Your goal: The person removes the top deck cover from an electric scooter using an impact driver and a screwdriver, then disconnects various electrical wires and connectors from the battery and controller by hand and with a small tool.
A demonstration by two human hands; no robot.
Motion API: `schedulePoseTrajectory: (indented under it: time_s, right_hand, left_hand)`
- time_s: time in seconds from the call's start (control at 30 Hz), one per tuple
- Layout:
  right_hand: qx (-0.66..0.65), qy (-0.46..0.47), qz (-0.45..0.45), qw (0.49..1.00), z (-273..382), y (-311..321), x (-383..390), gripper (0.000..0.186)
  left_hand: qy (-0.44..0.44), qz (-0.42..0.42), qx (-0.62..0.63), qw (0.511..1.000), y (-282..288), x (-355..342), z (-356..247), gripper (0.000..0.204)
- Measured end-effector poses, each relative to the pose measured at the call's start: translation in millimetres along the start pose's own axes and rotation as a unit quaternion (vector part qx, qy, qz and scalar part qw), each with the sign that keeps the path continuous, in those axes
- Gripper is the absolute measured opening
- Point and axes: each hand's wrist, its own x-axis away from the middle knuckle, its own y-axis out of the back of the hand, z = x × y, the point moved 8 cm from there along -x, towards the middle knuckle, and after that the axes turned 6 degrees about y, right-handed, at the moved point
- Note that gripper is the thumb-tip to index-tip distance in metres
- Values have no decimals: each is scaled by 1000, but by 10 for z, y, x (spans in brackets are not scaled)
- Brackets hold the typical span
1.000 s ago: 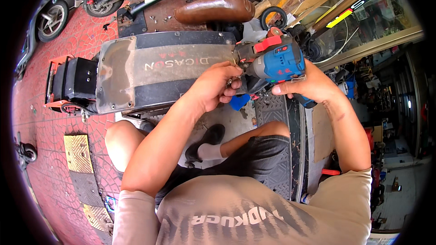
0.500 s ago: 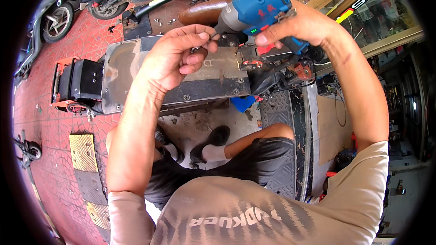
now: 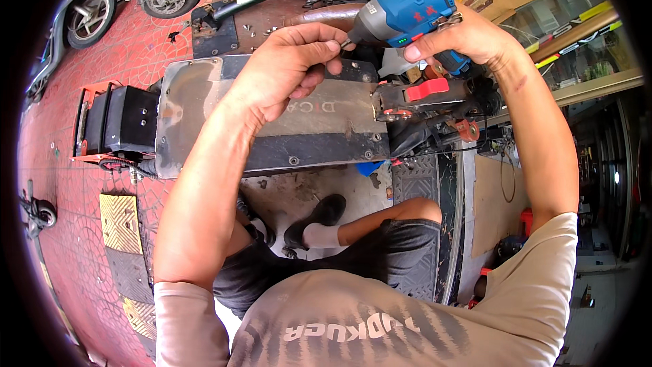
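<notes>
My right hand [image 3: 459, 42] grips a blue cordless driver [image 3: 406, 12], tilted with its nose down to the left above the far edge of a scooter deck [image 3: 326, 126]. At that nose, my left hand [image 3: 299, 68] pinches a small metal piece [image 3: 345, 45], either the bit or a fastener on it; which, I cannot tell. The deck is dark, worn and faded, with bolts along its edges. A red lever [image 3: 424, 90] sits on the folded stem at its right end.
A black box in an orange frame [image 3: 119, 119] is at the deck's left. Behind are loose screws [image 3: 249, 31], a brown curved part and parked two-wheelers [image 3: 88, 13]. Wood pieces [image 3: 509, 0] and a glass case stand at right; yellow ramps [image 3: 119, 224] lie on red paving.
Since a second ago both hands and the driver have risen from the deck's right end toward its far edge, then shifted slightly right in the last half second.
</notes>
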Motion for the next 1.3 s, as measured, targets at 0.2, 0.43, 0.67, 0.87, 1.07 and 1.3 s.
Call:
schedulePoseTrajectory:
  time_s: [0.2,0.43,0.67,0.87,1.07,1.3]
  right_hand:
    - [-5,-26,26,999,11,-72,-90,37]
    - [-31,-12,27,999,109,-149,-111,32]
    - [-48,-30,26,998,94,-116,-74,31]
    - [109,-41,-7,993,101,-51,-157,34]
    - [359,-115,66,924,-499,163,-263,48]
    - [452,-132,75,879,-932,71,-265,52]
  left_hand:
    - [10,-28,45,999,93,47,3,22]
    - [-6,-19,-8,1000,131,121,-64,21]
    - [-23,-52,20,998,132,159,-89,26]
    - [-55,-95,-194,975,150,-23,-15,38]
    - [150,4,-188,971,-116,-690,492,56]
    - [272,3,-194,942,-138,-1004,1002,54]
